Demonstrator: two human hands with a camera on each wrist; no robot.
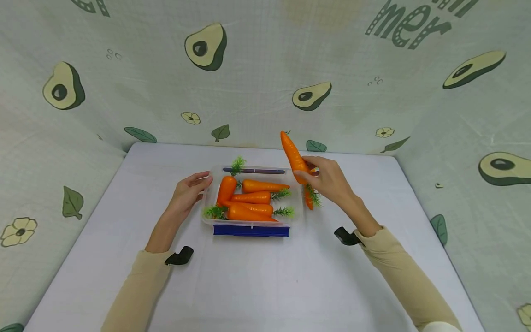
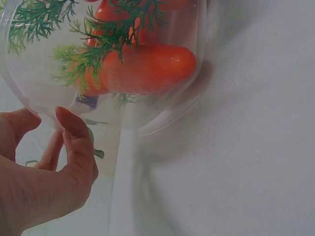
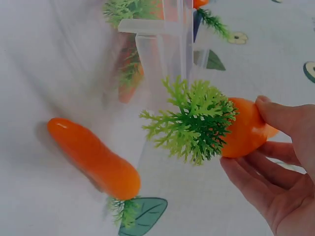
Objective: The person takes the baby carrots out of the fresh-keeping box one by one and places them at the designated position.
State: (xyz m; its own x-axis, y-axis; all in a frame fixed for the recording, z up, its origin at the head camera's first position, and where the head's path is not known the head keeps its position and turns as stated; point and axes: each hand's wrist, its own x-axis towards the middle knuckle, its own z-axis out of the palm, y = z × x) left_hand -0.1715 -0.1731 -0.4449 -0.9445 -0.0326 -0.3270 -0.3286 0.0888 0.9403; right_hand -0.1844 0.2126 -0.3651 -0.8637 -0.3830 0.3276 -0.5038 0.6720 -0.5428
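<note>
A clear plastic container (image 1: 299,207) with blue clips holds several orange toy carrots (image 1: 250,198) with green leafy tops. My left hand (image 1: 188,191) pinches its left rim between thumb and fingers; the left wrist view shows this grip close up. Above the container's right side, my right hand (image 1: 325,180) grips one carrot (image 1: 291,150), pointed end up and tilted left. Its leafy top (image 3: 197,120) hangs below the fingers in the right wrist view. Another carrot (image 3: 96,157) lies on the table just right of the container, partly hidden by my right hand in the head view.
A blue clip (image 1: 250,230) runs along the container's front, and a dark one (image 1: 259,170) along its back. The white-covered table (image 1: 249,286) meets an avocado-print cloth (image 1: 265,69) at the back and sides.
</note>
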